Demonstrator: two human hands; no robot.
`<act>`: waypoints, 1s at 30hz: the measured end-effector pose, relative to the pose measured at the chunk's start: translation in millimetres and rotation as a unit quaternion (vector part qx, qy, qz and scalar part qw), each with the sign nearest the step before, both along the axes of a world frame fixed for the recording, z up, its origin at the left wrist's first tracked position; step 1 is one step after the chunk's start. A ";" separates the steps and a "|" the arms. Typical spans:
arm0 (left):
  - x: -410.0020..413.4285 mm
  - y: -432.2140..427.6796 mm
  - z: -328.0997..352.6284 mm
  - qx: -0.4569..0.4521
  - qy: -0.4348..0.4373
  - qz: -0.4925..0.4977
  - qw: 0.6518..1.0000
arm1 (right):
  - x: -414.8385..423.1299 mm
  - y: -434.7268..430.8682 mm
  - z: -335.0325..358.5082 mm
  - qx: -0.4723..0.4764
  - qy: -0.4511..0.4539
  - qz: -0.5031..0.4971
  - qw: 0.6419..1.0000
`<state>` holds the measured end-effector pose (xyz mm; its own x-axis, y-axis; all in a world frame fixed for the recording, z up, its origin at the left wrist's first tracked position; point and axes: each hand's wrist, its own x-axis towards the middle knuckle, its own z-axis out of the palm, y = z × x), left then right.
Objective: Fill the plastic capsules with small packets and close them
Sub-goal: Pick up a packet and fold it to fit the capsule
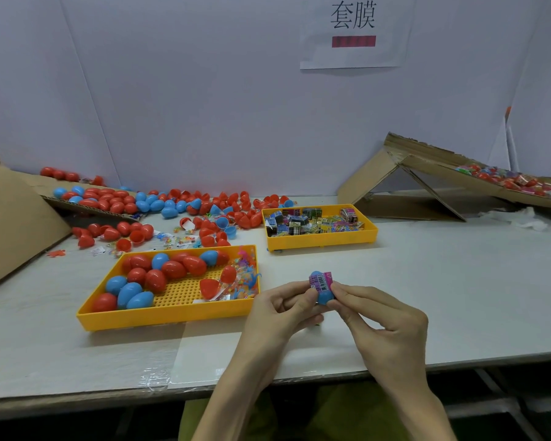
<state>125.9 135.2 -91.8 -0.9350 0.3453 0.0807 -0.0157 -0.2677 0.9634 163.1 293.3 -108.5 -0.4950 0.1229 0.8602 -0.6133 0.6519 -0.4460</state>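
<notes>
A blue egg-shaped capsule (325, 294) is held above the table between both hands, with a pink printed sleeve (321, 280) with a barcode around its upper part. My left hand (280, 310) pinches it from the left with thumb and fingers. From the right, my right hand (385, 326) grips the capsule with its fingertips. A yellow tray (166, 315) to the left holds several closed red and blue capsules plus small packets. Behind it, a second yellow tray (322, 238) is full of folded printed sleeves.
Loose red and blue capsule halves and small packets (185, 214) are scattered over the back left of the table. Cardboard ramps stand at the left (10, 211) and at the right (427, 173), the right one carrying wrapped capsules. The table's front edge runs just below my wrists.
</notes>
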 end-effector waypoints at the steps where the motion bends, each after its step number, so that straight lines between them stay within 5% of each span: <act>1: 0.4 0.0 0.2 -0.001 0.000 -0.003 1.000 | 0.2 0.0 -0.9 0.001 0.005 -0.004 1.000; 25: 1.4 -0.7 2.3 0.011 -0.018 -0.010 1.000 | -1.0 -0.4 -7.0 0.027 0.027 -0.005 0.999; 30: 3.1 -2.4 5.8 0.069 -0.026 -0.013 0.997 | 2.1 -0.5 1.6 -0.054 -0.027 0.045 0.997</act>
<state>129.0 132.9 -86.0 -0.9297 0.3594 0.0811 -0.0732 -0.3960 0.9153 165.3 292.9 -106.9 -0.5535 0.1662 0.8161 -0.6397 0.5426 -0.5444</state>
